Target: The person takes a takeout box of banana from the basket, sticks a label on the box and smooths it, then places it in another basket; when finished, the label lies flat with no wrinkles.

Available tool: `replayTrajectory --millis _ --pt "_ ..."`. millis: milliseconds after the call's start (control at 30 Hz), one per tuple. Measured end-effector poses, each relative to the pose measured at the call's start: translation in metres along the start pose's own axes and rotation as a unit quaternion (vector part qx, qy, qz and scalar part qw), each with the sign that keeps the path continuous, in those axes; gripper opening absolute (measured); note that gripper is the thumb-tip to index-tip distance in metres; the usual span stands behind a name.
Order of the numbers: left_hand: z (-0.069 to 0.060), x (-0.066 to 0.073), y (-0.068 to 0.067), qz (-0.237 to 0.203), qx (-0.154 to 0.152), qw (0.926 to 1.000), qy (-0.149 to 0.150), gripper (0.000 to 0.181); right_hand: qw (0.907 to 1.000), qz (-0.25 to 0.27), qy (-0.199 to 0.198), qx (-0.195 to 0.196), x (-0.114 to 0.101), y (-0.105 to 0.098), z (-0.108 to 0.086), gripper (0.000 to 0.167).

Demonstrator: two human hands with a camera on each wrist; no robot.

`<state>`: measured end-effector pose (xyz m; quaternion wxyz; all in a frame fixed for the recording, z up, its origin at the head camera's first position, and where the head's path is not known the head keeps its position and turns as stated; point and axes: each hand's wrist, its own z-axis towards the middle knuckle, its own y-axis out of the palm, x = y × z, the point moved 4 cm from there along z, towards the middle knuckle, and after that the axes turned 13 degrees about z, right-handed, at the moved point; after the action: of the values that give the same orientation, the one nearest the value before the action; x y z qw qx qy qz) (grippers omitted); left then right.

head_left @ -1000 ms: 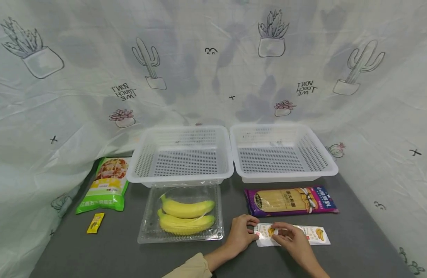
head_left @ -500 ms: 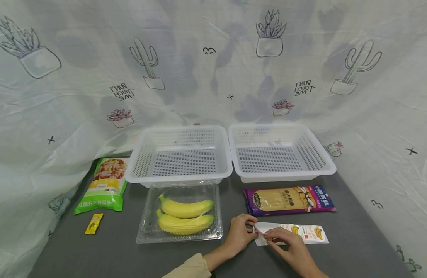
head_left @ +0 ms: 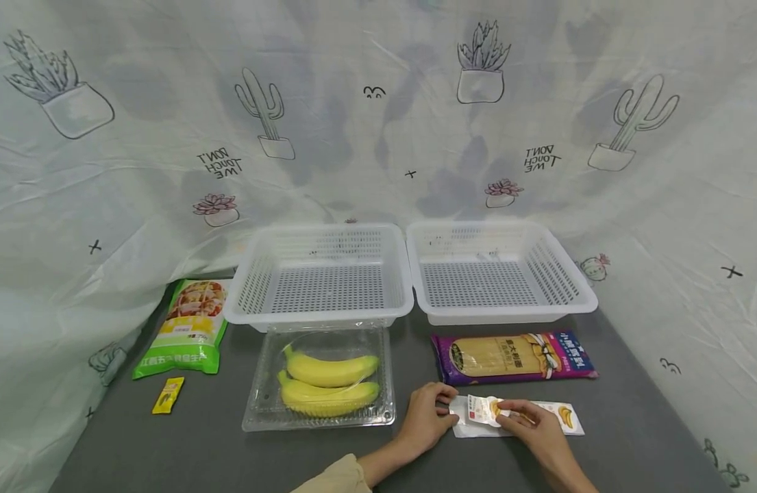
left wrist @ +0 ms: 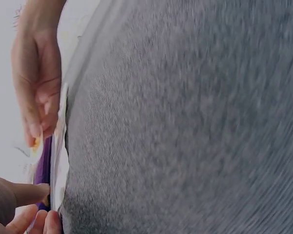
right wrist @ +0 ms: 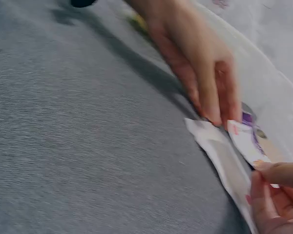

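Observation:
A white strip of banana stickers [head_left: 566,415] lies on the grey table in front of me. Between thumb and fingertips my right hand [head_left: 535,433] pinches one sticker [head_left: 481,410], raised over a bare piece of the strip's backing [right wrist: 228,165]. I cannot tell whether an edge of that sticker still clings. My left hand [head_left: 426,419] holds the strip's left end, its index finger and thumb at the two long edges. Left of that hand stands a clear plastic box [head_left: 255,415] with two bananas [head_left: 330,398] inside. Just behind the strip is a purple pack of spaghetti [head_left: 507,356].
Two white plastic baskets [head_left: 319,319] [head_left: 514,316] stand side by side at the back. A green food bag [head_left: 183,329] and a small yellow packet [head_left: 168,396] lie at the left. A printed white sheet [head_left: 353,137] hangs behind and at both sides.
My right hand first moved left, folding the sticker back toward the left hand, then came back right with it lifted off the backing. The left hand has stayed at the strip's end.

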<state>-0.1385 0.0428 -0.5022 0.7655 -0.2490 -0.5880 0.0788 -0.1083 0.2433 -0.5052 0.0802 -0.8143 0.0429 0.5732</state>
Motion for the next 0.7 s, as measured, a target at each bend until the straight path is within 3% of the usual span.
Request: replayTrajectory --millis 167,267,500,700 --pt "-0.009 0.007 -0.004 -0.039 -0.014 0.9990 -0.020 0.027 0.9989 0.026 0.036 -0.011 0.004 -0.007 0.004 0.032" --pt "-0.016 0.018 -0.012 -0.070 -0.022 0.9968 -0.033 0.027 0.9983 0.044 0.038 -0.009 0.003 -0.010 0.005 0.031" --pt "-0.025 0.042 -0.047 -0.123 -0.049 0.9904 -0.041 0.024 0.9957 0.084 0.028 -0.025 0.000 -0.018 0.007 0.025" --pt "-0.032 0.042 -0.079 -0.123 -0.087 0.9860 -0.071 0.021 0.9949 0.085 0.038 -0.040 0.001 -0.023 0.010 0.031"
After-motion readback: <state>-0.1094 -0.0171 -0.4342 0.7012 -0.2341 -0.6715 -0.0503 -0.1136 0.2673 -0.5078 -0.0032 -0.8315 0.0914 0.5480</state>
